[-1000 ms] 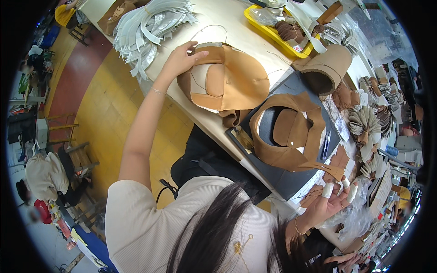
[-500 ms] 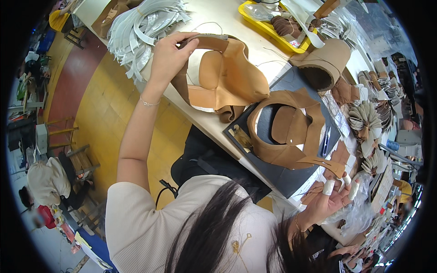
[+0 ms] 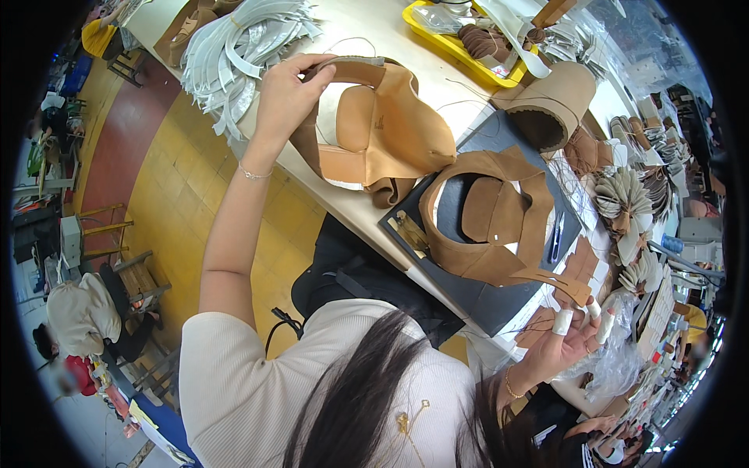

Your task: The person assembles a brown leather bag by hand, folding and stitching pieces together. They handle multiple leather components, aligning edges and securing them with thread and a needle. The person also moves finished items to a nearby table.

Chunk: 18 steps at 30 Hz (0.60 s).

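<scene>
Thumb and fingers of the left hand (image 3: 287,97) pinch the rim of a tan leather piece (image 3: 409,129), which lies by the near edge of the work surface (image 3: 355,27). The piece is a curved shell with a wide opening toward the hand, and part of its rim is tipped up within the pinch. A dark thread loops on the surface just beyond it.

To its right, a black board (image 3: 488,308) lies along the same near edge. On it rests a brown leather piece (image 3: 462,253), ring-shaped, with a flap standing inside and a strap reaching past the board's right-hand edge. The right hand (image 3: 558,343) is by that strap's end, palm up, its fingers loosely curled and apart, some of them wrapped in white; I cannot tell whether they grip anything.

A blue pen (image 3: 555,238) lies near the board's right corner, and a rolled brown sheet (image 3: 550,101) by its far corner. A yellow tray (image 3: 511,76) is toward the surface's far edge. Pale strips (image 3: 242,51) spill over the near edge at the left, and a clear plastic bag (image 3: 616,343) lies beside the right hand.
</scene>
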Available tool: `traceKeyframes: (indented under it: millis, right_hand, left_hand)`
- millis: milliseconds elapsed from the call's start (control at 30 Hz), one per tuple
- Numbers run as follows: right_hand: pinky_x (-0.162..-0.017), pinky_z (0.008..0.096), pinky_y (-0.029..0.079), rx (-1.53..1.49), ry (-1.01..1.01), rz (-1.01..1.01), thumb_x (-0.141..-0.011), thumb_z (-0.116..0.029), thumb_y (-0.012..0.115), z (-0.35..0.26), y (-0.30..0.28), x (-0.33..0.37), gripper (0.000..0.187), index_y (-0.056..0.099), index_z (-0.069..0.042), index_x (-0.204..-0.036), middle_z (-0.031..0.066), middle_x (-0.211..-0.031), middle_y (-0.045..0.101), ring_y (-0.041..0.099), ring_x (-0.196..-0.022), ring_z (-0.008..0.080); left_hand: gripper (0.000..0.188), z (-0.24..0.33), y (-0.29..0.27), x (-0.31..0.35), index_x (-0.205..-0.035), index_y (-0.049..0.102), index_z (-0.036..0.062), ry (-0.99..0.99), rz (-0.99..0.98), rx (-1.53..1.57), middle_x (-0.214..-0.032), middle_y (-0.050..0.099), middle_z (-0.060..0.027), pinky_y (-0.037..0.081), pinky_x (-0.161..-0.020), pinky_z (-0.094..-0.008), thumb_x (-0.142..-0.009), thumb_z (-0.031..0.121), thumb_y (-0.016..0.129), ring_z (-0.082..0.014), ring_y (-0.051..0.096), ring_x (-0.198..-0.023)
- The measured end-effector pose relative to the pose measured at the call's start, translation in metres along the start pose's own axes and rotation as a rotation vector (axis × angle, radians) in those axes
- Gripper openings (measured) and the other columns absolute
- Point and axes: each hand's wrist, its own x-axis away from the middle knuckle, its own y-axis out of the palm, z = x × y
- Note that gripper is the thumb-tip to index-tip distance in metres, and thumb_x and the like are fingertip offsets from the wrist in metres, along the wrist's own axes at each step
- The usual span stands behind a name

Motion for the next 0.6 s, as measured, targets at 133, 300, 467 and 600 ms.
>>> traceKeyframes:
  millis: [133,300,467,600]
  right_hand:
    - [-0.089,0.0334,0.054,-0.007,0.005,0.0,-0.084,0.013,0.055,-0.0011,-0.0001,0.0001,0.063,0.03,-0.002,-0.14,0.0141,-0.125,0.05,0.058,-0.092,0.0143]
    - [-0.089,0.0347,0.054,0.028,0.027,0.033,-0.084,0.013,0.055,-0.003,0.0013,0.001,0.063,0.03,-0.002,-0.14,0.0147,-0.125,0.049,0.058,-0.096,0.0152]
    - [-0.09,0.0362,0.054,0.038,0.022,0.024,-0.085,0.012,0.055,-0.0028,0.0001,0.001,0.062,0.03,-0.001,-0.14,0.0153,-0.126,0.049,0.058,-0.099,0.0177]
    - [-0.09,0.0372,0.054,0.054,0.012,0.006,-0.085,0.012,0.055,-0.0009,-0.0026,0.0011,0.062,0.03,-0.002,-0.14,0.0156,-0.127,0.048,0.058,-0.1,0.0183]
  left_hand:
    - [0.025,0.0,-0.0007,-0.0008,-0.104,0.071,0.0025,-0.005,0.001,-0.008,-0.071,0.059,0.0022,0.038,-0.058,-0.0202,-0.084,0.016,0.066,-0.005,0.048,-0.063]
    - [0.024,0.0021,-0.0021,-0.0014,-0.099,0.072,0.0025,-0.051,-0.006,-0.034,-0.078,0.07,-0.0078,0.048,-0.065,-0.025,-0.081,0.016,0.066,-0.0119,0.062,-0.07]
    - [0.026,0.0028,-0.0004,-0.0009,-0.105,0.07,0.002,0.008,0.0,-0.031,-0.072,0.062,0.0008,0.041,-0.06,-0.0207,-0.084,0.018,0.066,-0.0056,0.051,-0.065]
    - [0.026,0.0029,-0.0003,0.0002,-0.104,0.07,0.0017,-0.009,-0.003,-0.041,-0.073,0.063,0.0001,0.042,-0.061,-0.021,-0.084,0.017,0.066,-0.0059,0.052,-0.066]
